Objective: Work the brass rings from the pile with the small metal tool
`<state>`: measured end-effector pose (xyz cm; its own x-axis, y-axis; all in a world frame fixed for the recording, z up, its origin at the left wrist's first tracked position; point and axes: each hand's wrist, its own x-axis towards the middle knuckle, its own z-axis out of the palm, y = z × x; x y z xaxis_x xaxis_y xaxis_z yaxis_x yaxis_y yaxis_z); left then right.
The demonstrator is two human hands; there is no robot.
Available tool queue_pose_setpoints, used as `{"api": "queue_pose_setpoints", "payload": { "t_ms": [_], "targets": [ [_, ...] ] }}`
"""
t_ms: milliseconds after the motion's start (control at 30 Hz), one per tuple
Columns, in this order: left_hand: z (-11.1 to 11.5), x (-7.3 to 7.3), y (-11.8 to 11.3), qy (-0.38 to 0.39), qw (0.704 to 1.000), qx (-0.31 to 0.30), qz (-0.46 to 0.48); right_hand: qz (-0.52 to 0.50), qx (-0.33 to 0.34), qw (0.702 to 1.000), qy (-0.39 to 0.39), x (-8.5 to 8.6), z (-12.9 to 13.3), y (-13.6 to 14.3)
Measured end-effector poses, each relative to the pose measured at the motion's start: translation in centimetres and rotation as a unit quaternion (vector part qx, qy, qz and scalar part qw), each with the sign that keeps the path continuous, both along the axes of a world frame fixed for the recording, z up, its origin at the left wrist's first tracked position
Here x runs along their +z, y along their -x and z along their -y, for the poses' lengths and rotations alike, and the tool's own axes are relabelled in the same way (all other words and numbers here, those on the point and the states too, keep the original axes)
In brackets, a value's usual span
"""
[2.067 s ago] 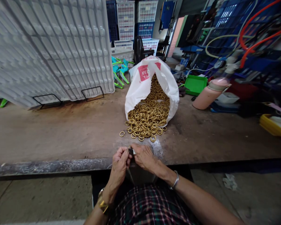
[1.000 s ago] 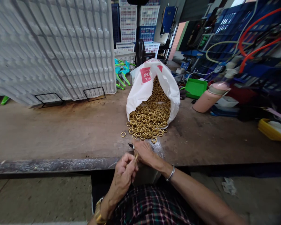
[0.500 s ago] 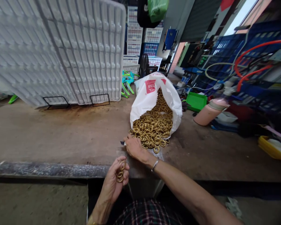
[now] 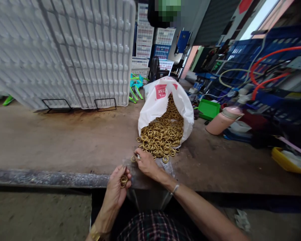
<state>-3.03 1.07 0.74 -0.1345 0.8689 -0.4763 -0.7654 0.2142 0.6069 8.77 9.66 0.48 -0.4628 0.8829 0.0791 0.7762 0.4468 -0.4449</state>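
My left hand (image 4: 117, 183) is closed around several brass-coloured rings (image 4: 123, 181) above the front edge of the bench. My right hand (image 4: 147, 164) is at the near side of a heap of loose brass rings (image 4: 160, 135). Its fingers pinch a small white-and-dark object (image 4: 138, 156) whose kind I cannot make out. Beside those fingertips is a single ring (image 4: 133, 158). The heap spills out of a white plastic bag (image 4: 152, 108) with red print, which lies with its mouth towards me.
White ribbed plastic trays (image 4: 97, 53) stand upright in black wire holders at the back left of the bench (image 4: 52, 144). To the right are a pink bottle (image 4: 222, 122), a green tray (image 4: 208, 109) and a yellow container (image 4: 288, 162). Stacked crates (image 4: 144, 42) rise behind.
My left hand has moved slightly left with its rings. My right hand has shifted a little right, and the dark tip in its fingers has turned. A single ring now shows by its fingertips.
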Motion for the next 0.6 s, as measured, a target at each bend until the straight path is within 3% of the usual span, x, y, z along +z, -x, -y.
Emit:
{"api": "queue_pose_setpoints", "payload": {
  "t_ms": [167,367,500,600],
  "targets": [
    [0.2,0.2,-1.1,0.006,0.999,-0.022,-0.04,-0.191,-0.02,0.98,0.046,0.5,2.0,-1.9],
    [0.2,0.0,-2.5,-0.005,0.991,-0.098,-0.093,-0.206,-0.004,0.976,0.07,0.7,3.4,-2.2],
    [0.2,0.0,-2.7,-0.029,0.968,-0.089,-0.233,-0.223,-0.003,0.973,0.065,0.5,3.5,-2.3],
    [0.3,0.3,-2.7,-0.075,0.919,-0.069,-0.382,-0.24,-0.018,0.966,0.096,0.7,3.4,-2.4]
  ]
}}
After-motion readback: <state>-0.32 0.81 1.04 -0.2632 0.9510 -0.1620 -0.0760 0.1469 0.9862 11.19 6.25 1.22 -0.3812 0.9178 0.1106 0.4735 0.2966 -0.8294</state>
